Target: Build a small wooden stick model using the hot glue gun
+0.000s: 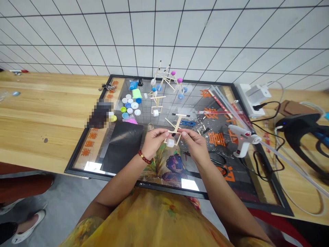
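A small frame of pale wooden sticks (178, 124) is held over the glass-topped board, between both hands. My left hand (154, 139) pinches its left side, and my right hand (194, 141) pinches the right side. A white roundish piece (170, 142) hangs at the frame's near end, and a black-tipped stick (180, 115) crosses its far end. Beyond the hands stand other stick structures, one with a white piece (155, 112) and a larger one with pink balls (180, 80) and blue pieces.
Small colored cups (134, 105) and a black sheet (122, 147) lie left. A blue cutter (187, 123), scissors (218, 157) and a white glue gun (241, 139) with cables lie right. A power strip (250, 99) sits at the back right. Another person's feet show lower left.
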Available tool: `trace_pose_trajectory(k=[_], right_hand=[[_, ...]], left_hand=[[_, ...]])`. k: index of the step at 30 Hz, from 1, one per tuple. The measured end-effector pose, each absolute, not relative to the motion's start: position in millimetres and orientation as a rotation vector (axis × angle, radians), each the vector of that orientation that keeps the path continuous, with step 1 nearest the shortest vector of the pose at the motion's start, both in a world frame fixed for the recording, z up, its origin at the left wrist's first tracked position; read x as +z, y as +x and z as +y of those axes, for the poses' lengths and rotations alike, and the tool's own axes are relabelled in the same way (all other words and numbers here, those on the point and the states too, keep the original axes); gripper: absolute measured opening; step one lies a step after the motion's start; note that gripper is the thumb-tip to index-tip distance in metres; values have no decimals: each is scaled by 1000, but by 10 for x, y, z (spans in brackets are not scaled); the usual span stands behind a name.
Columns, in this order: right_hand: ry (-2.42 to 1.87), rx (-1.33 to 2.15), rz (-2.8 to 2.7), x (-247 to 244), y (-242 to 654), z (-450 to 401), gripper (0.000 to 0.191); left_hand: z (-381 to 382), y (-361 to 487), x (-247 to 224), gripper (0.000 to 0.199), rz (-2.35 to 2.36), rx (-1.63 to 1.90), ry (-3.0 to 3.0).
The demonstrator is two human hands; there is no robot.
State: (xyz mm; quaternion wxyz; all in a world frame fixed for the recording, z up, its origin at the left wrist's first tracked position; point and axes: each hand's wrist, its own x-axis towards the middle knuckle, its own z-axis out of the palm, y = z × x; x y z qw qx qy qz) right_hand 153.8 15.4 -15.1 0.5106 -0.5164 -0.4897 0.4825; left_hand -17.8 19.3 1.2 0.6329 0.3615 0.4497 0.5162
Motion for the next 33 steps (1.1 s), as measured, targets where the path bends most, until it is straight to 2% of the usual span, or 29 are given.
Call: trace_pose_trajectory(k=[6, 13, 23, 33], right_hand=[[-1179, 1065, -1211, -131, 1550, 167, 20], [-1150, 1112, -1099, -58, 1519, 165, 18], [-1149, 1237, -1039, 28, 1520, 183, 31], [-1066, 1366, -990, 35, 1528, 173, 30]], left_hand=[[192, -182, 17, 25, 1012, 1165, 866], [190, -176, -11, 27, 958, 1059, 892], [176, -144, 38, 33, 820, 936, 617], [138, -107, 48, 41, 781, 922, 590]])
